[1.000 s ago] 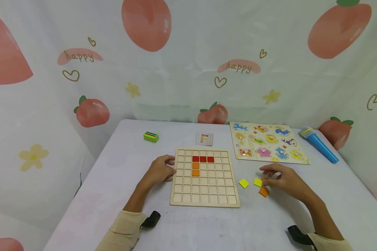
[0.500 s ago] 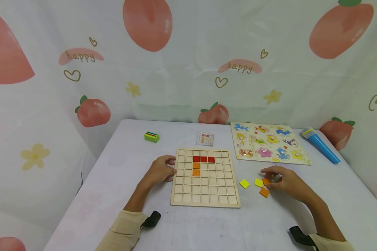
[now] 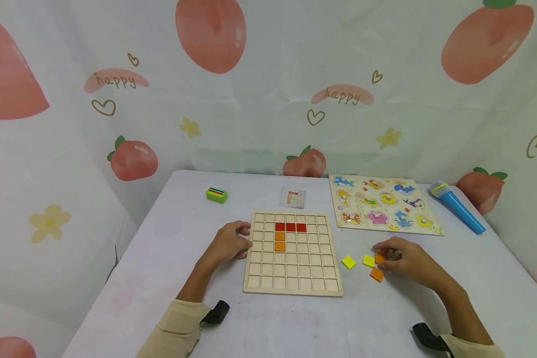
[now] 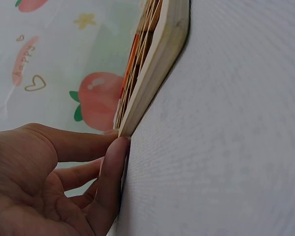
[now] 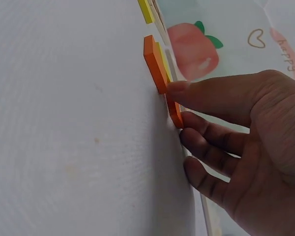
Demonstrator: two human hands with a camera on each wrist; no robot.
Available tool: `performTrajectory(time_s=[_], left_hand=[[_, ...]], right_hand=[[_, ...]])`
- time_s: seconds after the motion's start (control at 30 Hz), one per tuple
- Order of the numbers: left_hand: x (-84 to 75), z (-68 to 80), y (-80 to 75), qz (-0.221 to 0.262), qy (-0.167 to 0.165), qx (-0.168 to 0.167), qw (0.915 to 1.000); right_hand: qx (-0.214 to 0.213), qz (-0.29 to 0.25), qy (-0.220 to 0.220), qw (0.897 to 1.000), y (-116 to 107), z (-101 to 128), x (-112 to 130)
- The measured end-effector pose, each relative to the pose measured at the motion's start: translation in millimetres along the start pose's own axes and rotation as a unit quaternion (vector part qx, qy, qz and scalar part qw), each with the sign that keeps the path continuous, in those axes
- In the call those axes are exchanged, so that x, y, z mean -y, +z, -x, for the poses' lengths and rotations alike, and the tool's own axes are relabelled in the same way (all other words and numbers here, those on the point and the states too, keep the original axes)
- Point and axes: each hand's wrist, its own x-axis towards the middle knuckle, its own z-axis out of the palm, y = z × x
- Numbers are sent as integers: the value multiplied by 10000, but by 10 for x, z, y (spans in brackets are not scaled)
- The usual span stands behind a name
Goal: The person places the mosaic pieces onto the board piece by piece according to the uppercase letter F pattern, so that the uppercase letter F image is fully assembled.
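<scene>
A wooden grid board lies flat on the table; red tiles and orange tiles fill a few of its cells. At its left edge, my left hand grips the rim between thumb and finger, seen close in the left wrist view. To the right of the board, my right hand has its thumb and fingertips at opposite edges of a loose orange tile, which lies on the table. Against it lie a second orange tile and a yellow tile. Another yellow tile sits nearer the board.
Behind the board rests a small printed pattern card. A green block with coloured stripes stands at the back left. A sea-animal peg puzzle and a blue toy microphone occupy the back right.
My right hand has shifted slightly to the right, and its thumb uncovers more of the loose orange tile. The left hand keeps its place on the board.
</scene>
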Motion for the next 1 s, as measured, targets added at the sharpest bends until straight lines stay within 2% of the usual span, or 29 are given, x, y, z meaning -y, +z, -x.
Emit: performTrajectory(time_s=[0.57,1.0], left_hand=[[-2,3,-3,24,7,-7,10000],[-11,5,2,2,-37,-18,10000]], right_hand=[[86,82,55,9999,-9,18,-21],[-165,149,32,9997,18,21,-18]])
